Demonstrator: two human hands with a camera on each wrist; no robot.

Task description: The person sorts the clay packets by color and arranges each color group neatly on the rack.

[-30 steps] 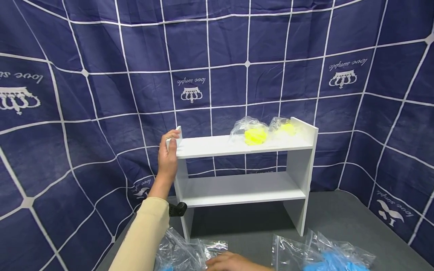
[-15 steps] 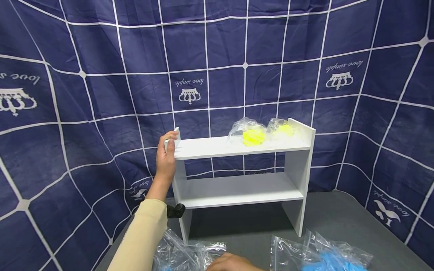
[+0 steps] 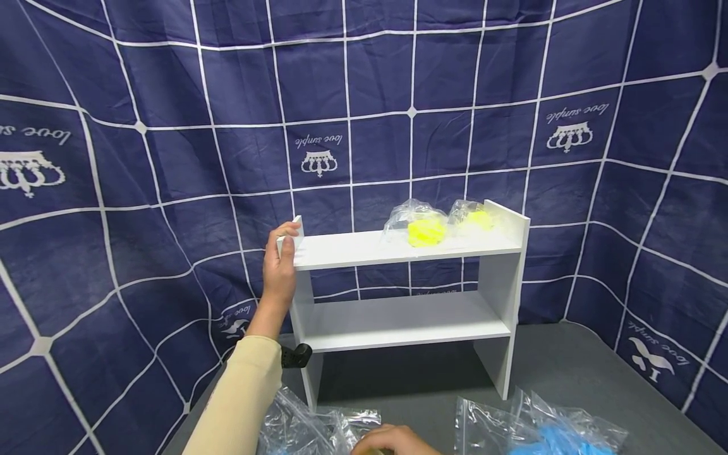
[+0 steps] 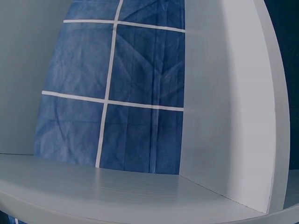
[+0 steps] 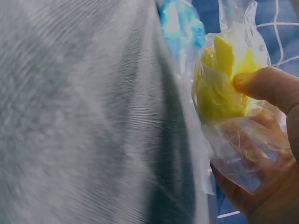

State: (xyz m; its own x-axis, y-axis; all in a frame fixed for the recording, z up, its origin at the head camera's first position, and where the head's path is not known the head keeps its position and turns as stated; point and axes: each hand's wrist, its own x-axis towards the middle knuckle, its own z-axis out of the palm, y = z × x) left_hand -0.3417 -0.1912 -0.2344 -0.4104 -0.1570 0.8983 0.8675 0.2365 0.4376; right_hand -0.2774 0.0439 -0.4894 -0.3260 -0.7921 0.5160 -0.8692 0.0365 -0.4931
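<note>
My left hand [image 3: 279, 268] grips the top of the left side panel of a small white shelf unit [image 3: 404, 320], thumb at its front edge. The left wrist view shows only the shelf's boards, with the hand out of sight. At the bottom edge of the head view is my right hand [image 3: 398, 437], mostly cut off. In the right wrist view it holds a clear plastic bag with a yellow lump [image 5: 219, 93] inside, thumb pressed on the lump and fingers behind the bag. Two bagged yellow lumps [image 3: 426, 232] rest on the top board's right half.
Clear zip bags with light blue contents [image 3: 560, 439] lie at the front right of the dark grey table [image 3: 574, 360]. More clear bags [image 3: 307, 420] lie at the front left. A dark blue curtain [image 3: 381, 76] with white grid lines hangs behind and at both sides.
My right hand has shifted slightly at the bottom edge and its fingers look more curled, with a trace of yellow beneath. The left hand keeps its grip on the shelf.
</note>
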